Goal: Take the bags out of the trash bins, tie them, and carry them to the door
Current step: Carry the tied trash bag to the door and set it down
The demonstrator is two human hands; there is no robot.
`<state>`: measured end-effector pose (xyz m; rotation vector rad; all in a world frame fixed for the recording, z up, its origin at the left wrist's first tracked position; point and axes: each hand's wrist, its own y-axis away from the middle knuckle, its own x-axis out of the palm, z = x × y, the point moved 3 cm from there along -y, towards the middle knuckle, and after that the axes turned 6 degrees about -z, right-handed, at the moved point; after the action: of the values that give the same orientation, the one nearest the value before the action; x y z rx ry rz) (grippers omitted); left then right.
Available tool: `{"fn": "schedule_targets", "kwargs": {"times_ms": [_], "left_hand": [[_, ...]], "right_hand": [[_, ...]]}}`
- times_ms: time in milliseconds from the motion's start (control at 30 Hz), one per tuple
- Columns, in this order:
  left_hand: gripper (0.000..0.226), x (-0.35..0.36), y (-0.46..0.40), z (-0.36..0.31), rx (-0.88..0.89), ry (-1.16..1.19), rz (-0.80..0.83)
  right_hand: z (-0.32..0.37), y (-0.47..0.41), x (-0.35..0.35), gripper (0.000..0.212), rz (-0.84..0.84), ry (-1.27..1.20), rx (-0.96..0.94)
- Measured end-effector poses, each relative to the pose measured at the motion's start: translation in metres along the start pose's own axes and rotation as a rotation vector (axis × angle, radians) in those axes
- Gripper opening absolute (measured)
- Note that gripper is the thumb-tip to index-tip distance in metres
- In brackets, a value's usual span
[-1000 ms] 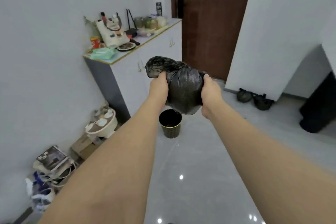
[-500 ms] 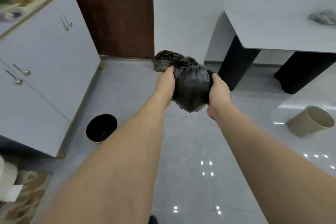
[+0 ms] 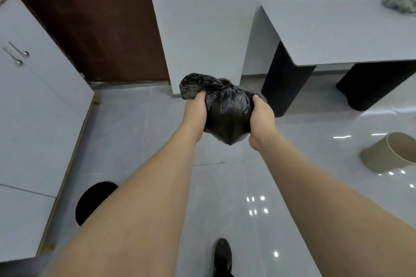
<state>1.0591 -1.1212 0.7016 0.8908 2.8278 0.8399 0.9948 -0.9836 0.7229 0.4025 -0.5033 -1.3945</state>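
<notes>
A small black trash bag (image 3: 227, 114), bunched and knotted at its top, hangs in the air in front of me. My left hand (image 3: 195, 111) grips its left side near the loose neck. My right hand (image 3: 261, 117) grips its right side. A dark round bin (image 3: 93, 200) stands on the floor at the lower left, partly hidden by my left forearm. A beige bin (image 3: 389, 155) lies tipped on its side at the right. The brown door (image 3: 96, 20) is ahead at the upper left.
A white cabinet (image 3: 33, 108) with metal knobs runs along the left. A white wall corner (image 3: 202, 29) juts out beside the door. A white table (image 3: 349, 18) with black legs stands at the upper right. My dark shoe (image 3: 221, 256) is on the glossy grey floor.
The view has swung right and downward as I moved forward. The dark bin slid to the lower left, and the beige bin and table came into view. Both hands kept their grip on the bag.
</notes>
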Motion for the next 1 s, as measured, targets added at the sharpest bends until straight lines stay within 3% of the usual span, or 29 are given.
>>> {"fn": "schedule_targets", "kwargs": {"times_ms": [233,700,1000], "left_hand": [[0.048,0.026,-0.110,-0.034,-0.019,-0.001,-0.026],[0.034,0.077,-0.362,-0.108,-0.154,0.051,-0.029],[0.044,0.111,-0.515,-0.060,-0.207,0.001,-0.092]], "right_hand": [[0.030,-0.099,0.067,0.036,0.010,0.037,0.057],[0.077,-0.325,0.220,0.033,-0.046,0.027,0.154],[0.032,-0.504,0.265,0.033,-0.003,0.101,0.240]]}}
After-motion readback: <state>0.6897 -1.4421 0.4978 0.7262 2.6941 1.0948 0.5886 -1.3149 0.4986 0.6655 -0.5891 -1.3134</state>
